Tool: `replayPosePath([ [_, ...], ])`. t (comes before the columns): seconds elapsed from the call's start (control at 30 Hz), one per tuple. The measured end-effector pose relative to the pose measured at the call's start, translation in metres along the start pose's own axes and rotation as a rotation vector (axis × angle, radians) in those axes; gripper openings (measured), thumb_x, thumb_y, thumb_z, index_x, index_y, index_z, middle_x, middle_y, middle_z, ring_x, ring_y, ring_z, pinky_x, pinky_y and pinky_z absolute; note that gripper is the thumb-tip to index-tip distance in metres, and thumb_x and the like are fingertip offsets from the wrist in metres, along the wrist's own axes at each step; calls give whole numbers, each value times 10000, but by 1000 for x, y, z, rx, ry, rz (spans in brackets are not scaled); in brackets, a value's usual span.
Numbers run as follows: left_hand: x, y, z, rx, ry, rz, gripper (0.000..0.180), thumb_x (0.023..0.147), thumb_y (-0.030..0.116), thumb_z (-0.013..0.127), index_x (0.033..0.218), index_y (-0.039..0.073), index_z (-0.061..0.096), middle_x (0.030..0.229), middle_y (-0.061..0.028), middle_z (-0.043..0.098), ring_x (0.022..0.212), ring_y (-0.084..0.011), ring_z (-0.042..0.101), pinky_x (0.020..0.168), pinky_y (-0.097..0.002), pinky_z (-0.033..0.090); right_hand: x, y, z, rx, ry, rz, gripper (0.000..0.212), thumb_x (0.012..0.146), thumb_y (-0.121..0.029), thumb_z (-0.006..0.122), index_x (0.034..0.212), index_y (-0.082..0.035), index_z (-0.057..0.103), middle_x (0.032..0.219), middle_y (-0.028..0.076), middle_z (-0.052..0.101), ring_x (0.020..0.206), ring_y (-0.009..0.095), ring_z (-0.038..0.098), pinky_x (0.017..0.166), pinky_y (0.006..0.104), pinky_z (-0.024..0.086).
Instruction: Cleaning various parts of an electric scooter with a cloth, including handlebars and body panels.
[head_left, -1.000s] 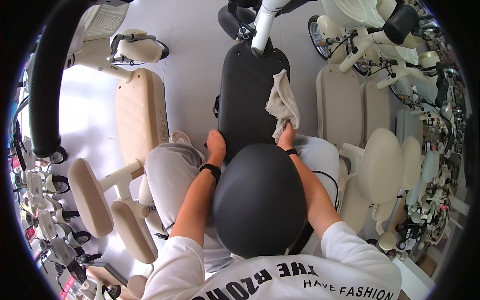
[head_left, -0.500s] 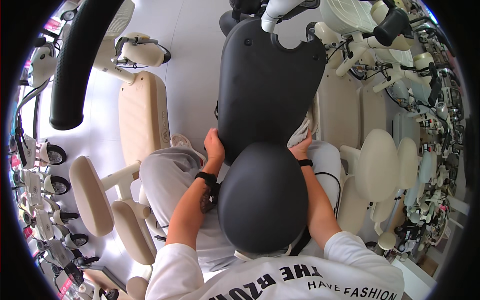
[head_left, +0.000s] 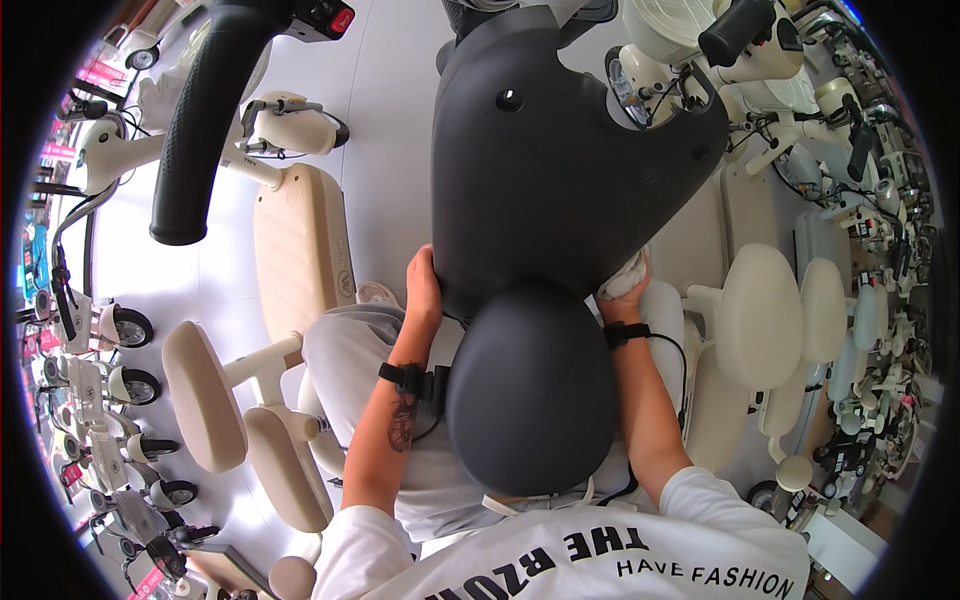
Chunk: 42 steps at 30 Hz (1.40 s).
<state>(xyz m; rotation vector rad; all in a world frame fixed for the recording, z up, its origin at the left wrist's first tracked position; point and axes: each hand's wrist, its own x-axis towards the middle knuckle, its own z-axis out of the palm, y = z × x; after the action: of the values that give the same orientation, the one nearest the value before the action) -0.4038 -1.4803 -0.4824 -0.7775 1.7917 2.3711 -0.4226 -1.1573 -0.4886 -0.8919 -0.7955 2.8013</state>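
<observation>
In front of me is a large dark grey plastic panel (head_left: 540,170) with a rounded cut-out and a small hole at its far end. That far end looks tilted up, and a bike's parts show through the cut-out. My left hand (head_left: 424,292) is closed on the panel's left near edge, some fingers hidden behind it. At the right near edge, my right hand (head_left: 630,296) is closed round a whitish cloth (head_left: 618,278), close against the panel. Between my forearms a dark rounded saddle (head_left: 532,390) overlaps the panel's near end.
A black handlebar grip (head_left: 190,160) juts in at upper left. Beige bikes with a long footboard (head_left: 300,235) and seats (head_left: 205,395) stand to my left. More beige seats (head_left: 760,315) and bikes crowd the right. Rows of small bikes (head_left: 110,385) line the far left.
The panel's far end has risen toward me and swung right, away from the white tube. My right hand has shifted slightly right with the cloth. The view has moved a little.
</observation>
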Motion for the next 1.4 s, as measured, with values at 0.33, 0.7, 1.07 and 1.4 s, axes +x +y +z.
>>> replayPosePath([
  [0.33, 59, 28, 16, -295, 132, 8, 530, 969, 445, 509, 1290, 28, 571, 1254, -92, 618, 1191, -214, 548, 1030, -362, 410, 50, 3, 64, 50, -242, 57, 507, 979, -451, 495, 1334, -102, 590, 1318, 85, 628, 1233, 296, 578, 1083, 443, 446],
  [0.7, 152, -39, -12, 44, -256, 590, 379, 1023, 291, 492, 1322, 63, 535, 1273, -153, 615, 1234, -219, 532, 1147, -400, 315, 92, 10, 92, -156, -230, -141, 374, 1032, -338, 452, 1247, -65, 591, 1210, 81, 649, 1136, 245, 618, 975, 386, 501],
  [1.07, 132, -50, 22, -314, -355, 501, 186, 1023, 158, 495, 1131, 45, 597, 1177, -108, 628, 1067, -196, 636, 909, -342, 540, 104, 11, 76, -694, -290, -304, 417, 1026, -350, 448, 1348, -94, 519, 1319, 95, 578, 1217, 275, 564, 1035, 428, 454],
  [1.4, 116, 7, 8, -30, -290, 685, 476, 1042, 294, 469, 1394, -27, 489, 1410, -166, 534, 1148, -175, 606, 977, -312, 506, 112, 13, 52, -2491, -469, -1303, 483, 1020, -362, 445, 1439, -121, 454, 1418, 109, 513, 1290, 301, 514, 1089, 466, 411],
])
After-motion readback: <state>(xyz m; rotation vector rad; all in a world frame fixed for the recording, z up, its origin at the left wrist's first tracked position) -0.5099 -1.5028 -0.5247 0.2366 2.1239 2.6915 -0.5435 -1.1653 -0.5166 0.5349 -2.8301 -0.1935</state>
